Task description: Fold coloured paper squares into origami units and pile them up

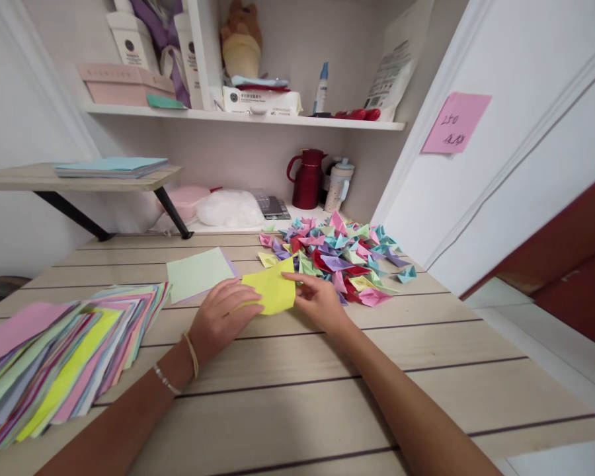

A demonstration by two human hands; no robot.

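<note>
Between my two hands is a sheet of yellow paper (272, 288), tilted up a little above the table. My left hand (227, 309) is closed on its left edge, fingers laid over the front. On the right edge, my right hand (320, 299) pinches the sheet between thumb and fingers. Just behind the left hand lies a pale green sheet (198, 274) with a purple one peeking out beneath. A heap of folded paper boats (334, 261) in many colours sits beyond my right hand.
A fanned stack of coloured paper (74, 357) covers the table's left side. Blue sheets (112, 166) rest on a small raised shelf (10, 177). At the back stand a red jug (308, 178) and a tumbler (339, 185), near a white plastic bag (231, 208).
</note>
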